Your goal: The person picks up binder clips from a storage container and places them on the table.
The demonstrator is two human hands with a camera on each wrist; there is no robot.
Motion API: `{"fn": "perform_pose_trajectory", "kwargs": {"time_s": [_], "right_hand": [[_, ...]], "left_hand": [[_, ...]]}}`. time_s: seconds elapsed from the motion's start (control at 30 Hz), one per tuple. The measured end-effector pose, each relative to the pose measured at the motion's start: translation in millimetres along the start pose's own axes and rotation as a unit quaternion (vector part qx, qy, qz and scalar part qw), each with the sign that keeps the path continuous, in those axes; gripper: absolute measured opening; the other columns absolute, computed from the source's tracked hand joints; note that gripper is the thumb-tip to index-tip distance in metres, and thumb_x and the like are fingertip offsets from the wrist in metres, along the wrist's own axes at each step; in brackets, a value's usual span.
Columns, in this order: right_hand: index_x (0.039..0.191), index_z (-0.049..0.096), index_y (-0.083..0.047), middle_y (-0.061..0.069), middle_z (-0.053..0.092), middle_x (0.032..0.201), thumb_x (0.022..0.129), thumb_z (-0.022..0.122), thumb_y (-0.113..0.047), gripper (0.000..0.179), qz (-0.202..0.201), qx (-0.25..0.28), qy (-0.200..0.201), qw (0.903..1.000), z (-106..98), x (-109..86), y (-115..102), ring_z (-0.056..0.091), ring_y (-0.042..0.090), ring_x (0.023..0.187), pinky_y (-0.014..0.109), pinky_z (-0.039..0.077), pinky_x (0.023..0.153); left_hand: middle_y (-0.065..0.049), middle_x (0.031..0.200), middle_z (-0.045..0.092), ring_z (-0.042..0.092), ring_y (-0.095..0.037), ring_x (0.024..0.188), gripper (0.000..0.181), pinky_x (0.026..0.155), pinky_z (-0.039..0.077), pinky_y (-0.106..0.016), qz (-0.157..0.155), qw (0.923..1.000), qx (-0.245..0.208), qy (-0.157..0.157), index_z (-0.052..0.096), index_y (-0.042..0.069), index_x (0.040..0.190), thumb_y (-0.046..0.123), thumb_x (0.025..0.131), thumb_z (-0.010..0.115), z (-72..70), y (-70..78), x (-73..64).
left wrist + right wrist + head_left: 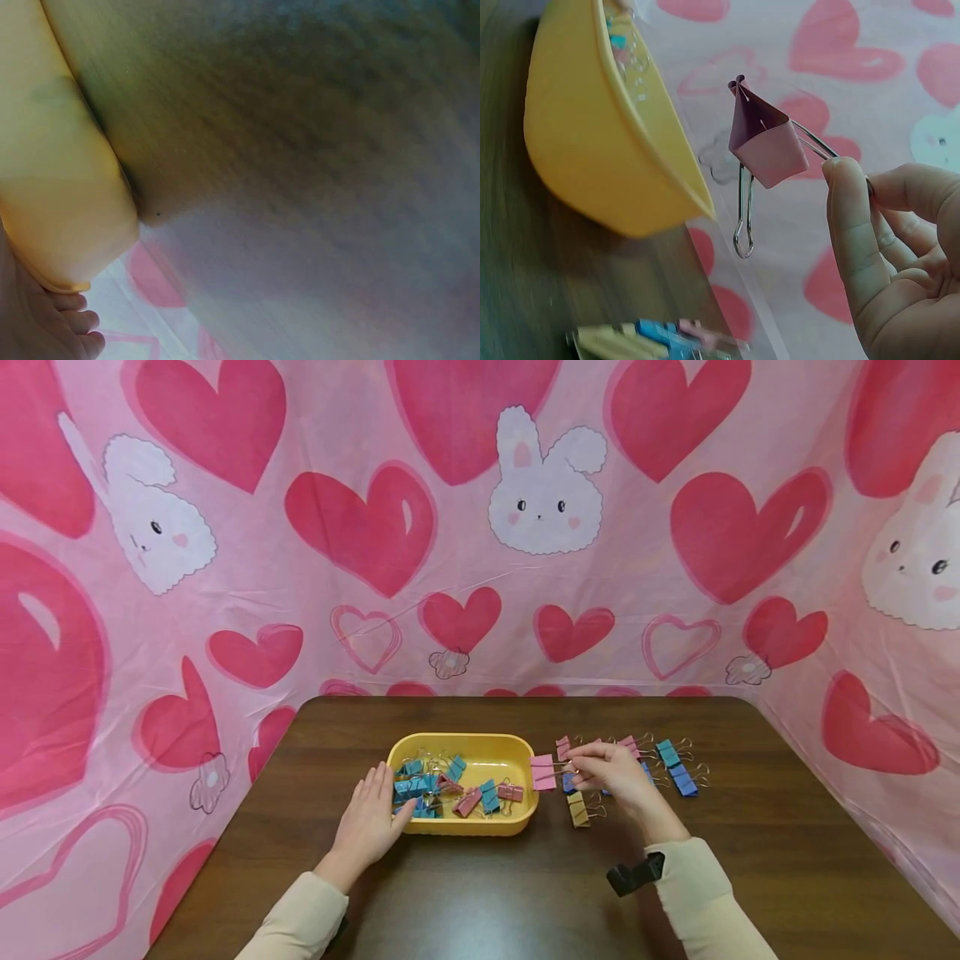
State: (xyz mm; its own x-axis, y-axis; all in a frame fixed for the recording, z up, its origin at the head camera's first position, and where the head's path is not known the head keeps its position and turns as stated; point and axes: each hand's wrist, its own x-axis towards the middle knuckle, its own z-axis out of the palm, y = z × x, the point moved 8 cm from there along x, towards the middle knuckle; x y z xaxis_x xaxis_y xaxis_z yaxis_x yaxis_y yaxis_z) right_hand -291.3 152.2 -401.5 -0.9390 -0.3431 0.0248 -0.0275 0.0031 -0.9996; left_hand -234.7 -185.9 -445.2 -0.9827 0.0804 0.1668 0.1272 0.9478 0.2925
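Observation:
My right hand [611, 774] pinches a pink binder clip [543, 772] by one of its wire handles, between thumb and fingertips. The clip is held up beside the right rim of a yellow tray [465, 828]; in the right wrist view its other handle [745, 217] hangs loose. My left hand [369, 818] lies against the tray's left end with its fingers extended, the thumb by the front rim. Inside the tray are several teal and dark pink binder clips [490, 796], mostly heaped toward the left.
Right of the tray, several binder clips lie on the brown table [480, 893]: a yellow clip [578, 810] in front, a blue clip [683, 781] and a teal clip [667, 753] farther right, with pink ones behind. Pink heart-patterned cloth [480, 552] stands around the table's back and sides.

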Motion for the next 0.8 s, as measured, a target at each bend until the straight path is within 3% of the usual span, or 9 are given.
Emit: {"fn": "perform_pose_trajectory", "kwargs": {"time_s": [0.23, 0.53, 0.8], "right_hand": [[0.107, 0.055, 0.019, 0.008, 0.067, 0.080, 0.091, 0.052, 0.000, 0.025, 0.007, 0.010, 0.041, 0.9991, -36.2, -16.3, 4.3, 0.063, 0.014, 0.065, 0.028, 0.054, 0.062], [0.104, 0.053, 0.022, 0.013, 0.066, 0.081, 0.092, 0.050, 0.000, 0.025, 0.013, -0.022, 0.070, 0.9972, -75.7, -36.5, 12.8, 0.064, 0.016, 0.066, 0.030, 0.055, 0.063], [0.108, 0.047, 0.027, 0.012, 0.066, 0.083, 0.093, 0.048, -0.001, 0.031, 0.055, -0.043, 0.040, 0.9967, -91.3, -46.1, 32.4, 0.064, 0.015, 0.068, 0.031, 0.055, 0.065]], "left_hand": [[-0.027, 0.144, 0.024, 0.020, -0.040, 0.133, 0.076, 0.107, 0.016, -0.050, 0.003, 1.0000, -0.001, 0.003, 0.028, -0.010, 0.139, 0.045, 0.091, 0.050, -0.4, 0.2, 0.0], [-0.026, 0.145, 0.023, 0.018, -0.041, 0.133, 0.077, 0.107, 0.014, -0.051, 0.000, 1.0000, -0.004, -0.004, 0.026, -0.010, 0.139, 0.046, 0.091, 0.049, 1.5, -1.1, -0.8], [-0.026, 0.145, 0.024, 0.019, -0.041, 0.133, 0.077, 0.107, 0.015, -0.051, 0.006, 1.0000, -0.001, 0.003, 0.027, -0.010, 0.139, 0.046, 0.091, 0.049, 1.2, -0.5, -0.5]]}}
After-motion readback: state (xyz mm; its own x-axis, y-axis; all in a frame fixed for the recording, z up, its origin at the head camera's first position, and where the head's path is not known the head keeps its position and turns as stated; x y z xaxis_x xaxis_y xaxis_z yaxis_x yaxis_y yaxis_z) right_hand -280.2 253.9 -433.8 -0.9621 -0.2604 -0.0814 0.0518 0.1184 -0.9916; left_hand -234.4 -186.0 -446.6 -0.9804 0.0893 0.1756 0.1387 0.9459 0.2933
